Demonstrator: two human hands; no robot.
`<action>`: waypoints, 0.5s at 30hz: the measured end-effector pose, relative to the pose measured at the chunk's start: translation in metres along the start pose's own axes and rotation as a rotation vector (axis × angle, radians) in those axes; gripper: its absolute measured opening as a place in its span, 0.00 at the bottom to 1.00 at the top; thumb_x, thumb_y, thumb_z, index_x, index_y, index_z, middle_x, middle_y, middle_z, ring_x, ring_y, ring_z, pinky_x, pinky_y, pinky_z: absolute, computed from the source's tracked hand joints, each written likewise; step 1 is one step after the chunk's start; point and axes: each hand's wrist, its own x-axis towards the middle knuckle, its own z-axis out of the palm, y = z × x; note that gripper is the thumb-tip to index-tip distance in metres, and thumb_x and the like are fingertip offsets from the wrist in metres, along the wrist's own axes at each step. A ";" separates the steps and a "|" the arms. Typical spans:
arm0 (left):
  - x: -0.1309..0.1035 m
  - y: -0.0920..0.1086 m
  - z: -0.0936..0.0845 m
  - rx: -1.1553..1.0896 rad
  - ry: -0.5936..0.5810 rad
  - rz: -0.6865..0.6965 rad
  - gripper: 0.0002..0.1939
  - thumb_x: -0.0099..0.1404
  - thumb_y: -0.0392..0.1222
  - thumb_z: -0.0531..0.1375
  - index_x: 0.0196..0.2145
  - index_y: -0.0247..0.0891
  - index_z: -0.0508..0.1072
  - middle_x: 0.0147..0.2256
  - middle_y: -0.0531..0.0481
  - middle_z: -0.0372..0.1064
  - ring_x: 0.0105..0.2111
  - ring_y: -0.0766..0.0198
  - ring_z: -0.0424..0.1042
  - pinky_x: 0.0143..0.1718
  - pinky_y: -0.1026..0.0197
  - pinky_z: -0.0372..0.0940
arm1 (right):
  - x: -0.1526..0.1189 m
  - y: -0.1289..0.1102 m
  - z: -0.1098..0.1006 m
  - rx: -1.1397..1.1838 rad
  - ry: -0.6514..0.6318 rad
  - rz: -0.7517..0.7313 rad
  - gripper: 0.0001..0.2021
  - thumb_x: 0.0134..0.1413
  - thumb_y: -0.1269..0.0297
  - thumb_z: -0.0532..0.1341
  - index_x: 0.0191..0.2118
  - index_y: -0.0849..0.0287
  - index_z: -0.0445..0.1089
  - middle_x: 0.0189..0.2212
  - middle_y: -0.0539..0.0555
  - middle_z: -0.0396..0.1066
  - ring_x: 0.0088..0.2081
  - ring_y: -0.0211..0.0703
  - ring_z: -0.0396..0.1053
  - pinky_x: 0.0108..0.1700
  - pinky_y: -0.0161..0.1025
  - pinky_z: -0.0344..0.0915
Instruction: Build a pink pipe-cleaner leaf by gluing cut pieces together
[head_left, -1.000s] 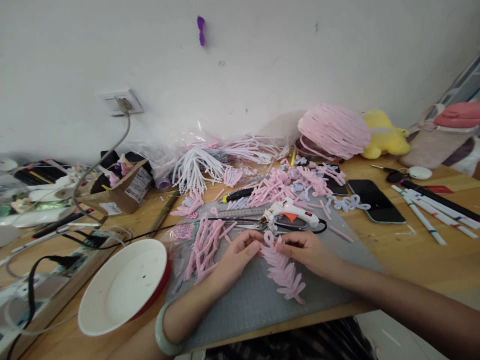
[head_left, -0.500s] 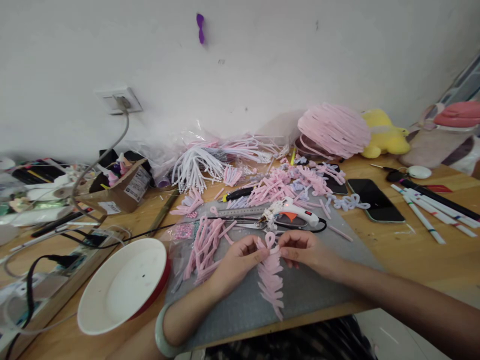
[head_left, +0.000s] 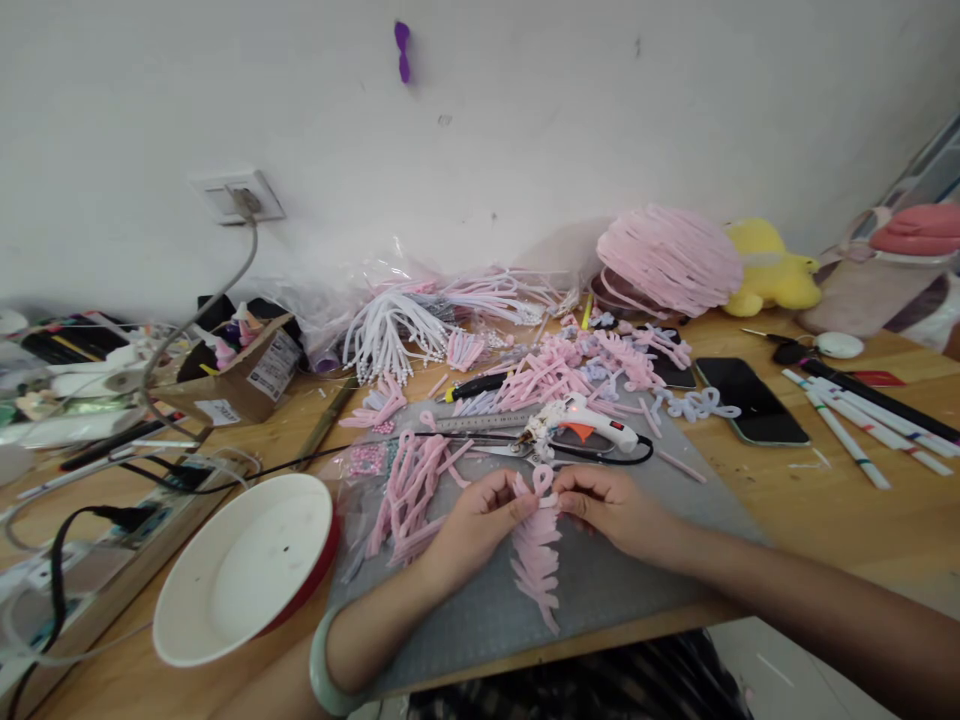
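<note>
Both hands are at the top of a pink pipe-cleaner piece (head_left: 537, 560), shaped like a feather with layered, jagged edges and a small loop at its upper end. My left hand (head_left: 487, 515) pinches its upper left side between thumb and fingers. On the upper right, just below the loop, my right hand (head_left: 607, 508) has thumb and fingertips closed on a pale strip that crosses the piece. The feather's tip hangs down over the grey cutting mat (head_left: 630, 590). Beyond the hands lies a white glue gun (head_left: 615, 432) with an orange trigger.
Cut pink pipe cleaners (head_left: 412, 490) lie left of my hands, with more piled (head_left: 547, 365) behind the glue gun. A ruler (head_left: 480, 422) lies on the mat. A white bowl (head_left: 240, 570) stands left, a phone (head_left: 750, 400) right. The glue gun's black cable runs left.
The feather's lower tip has swung slightly left. Both hands keep their pinch in nearly the same place.
</note>
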 end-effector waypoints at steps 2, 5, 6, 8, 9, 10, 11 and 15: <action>0.000 0.001 0.001 -0.004 0.003 -0.007 0.19 0.50 0.55 0.62 0.23 0.35 0.64 0.21 0.57 0.56 0.23 0.70 0.54 0.25 0.67 0.50 | 0.001 0.002 0.001 -0.035 0.001 0.002 0.17 0.52 0.50 0.54 0.26 0.60 0.63 0.19 0.47 0.58 0.22 0.33 0.55 0.24 0.32 0.53; 0.000 0.001 0.003 -0.021 0.001 -0.009 0.19 0.50 0.54 0.62 0.23 0.35 0.64 0.21 0.58 0.56 0.22 0.70 0.54 0.24 0.68 0.50 | 0.002 0.004 0.002 -0.058 -0.006 0.014 0.17 0.53 0.50 0.53 0.26 0.60 0.62 0.19 0.47 0.57 0.22 0.33 0.55 0.24 0.32 0.53; 0.000 0.001 0.003 -0.026 -0.002 -0.008 0.19 0.50 0.54 0.62 0.23 0.35 0.64 0.21 0.57 0.56 0.23 0.70 0.54 0.25 0.68 0.50 | 0.002 0.005 0.002 -0.055 -0.008 0.022 0.18 0.53 0.49 0.53 0.25 0.60 0.62 0.19 0.46 0.57 0.22 0.33 0.55 0.24 0.32 0.53; 0.000 0.000 0.003 -0.034 0.008 -0.004 0.18 0.51 0.54 0.62 0.23 0.35 0.63 0.21 0.57 0.56 0.23 0.70 0.54 0.25 0.68 0.51 | 0.002 0.004 0.003 -0.026 0.003 0.040 0.18 0.52 0.48 0.53 0.25 0.60 0.61 0.18 0.46 0.57 0.21 0.33 0.55 0.24 0.32 0.53; 0.000 -0.001 0.003 -0.040 0.019 -0.002 0.18 0.50 0.54 0.62 0.23 0.35 0.63 0.21 0.57 0.56 0.23 0.70 0.55 0.25 0.68 0.51 | 0.002 0.004 0.003 0.005 0.022 0.048 0.19 0.51 0.47 0.54 0.25 0.60 0.61 0.18 0.46 0.57 0.21 0.33 0.55 0.24 0.32 0.54; 0.000 -0.002 0.003 -0.050 0.033 0.000 0.18 0.50 0.54 0.62 0.24 0.35 0.63 0.21 0.57 0.57 0.23 0.70 0.55 0.25 0.68 0.51 | 0.002 0.003 0.003 0.043 0.047 0.059 0.19 0.50 0.46 0.54 0.27 0.60 0.62 0.19 0.46 0.58 0.21 0.33 0.56 0.24 0.32 0.54; 0.000 -0.002 0.002 -0.062 0.051 0.000 0.18 0.50 0.54 0.62 0.24 0.36 0.63 0.22 0.57 0.57 0.24 0.69 0.56 0.26 0.68 0.52 | 0.002 0.003 0.003 0.085 0.077 0.071 0.20 0.49 0.45 0.54 0.29 0.60 0.62 0.20 0.46 0.59 0.20 0.32 0.56 0.23 0.32 0.55; 0.001 -0.003 0.001 -0.076 0.136 0.015 0.18 0.51 0.54 0.61 0.25 0.36 0.63 0.23 0.57 0.56 0.24 0.69 0.56 0.26 0.67 0.53 | 0.003 0.002 0.003 0.163 0.138 0.093 0.20 0.47 0.45 0.56 0.32 0.60 0.62 0.23 0.47 0.60 0.19 0.31 0.56 0.21 0.31 0.53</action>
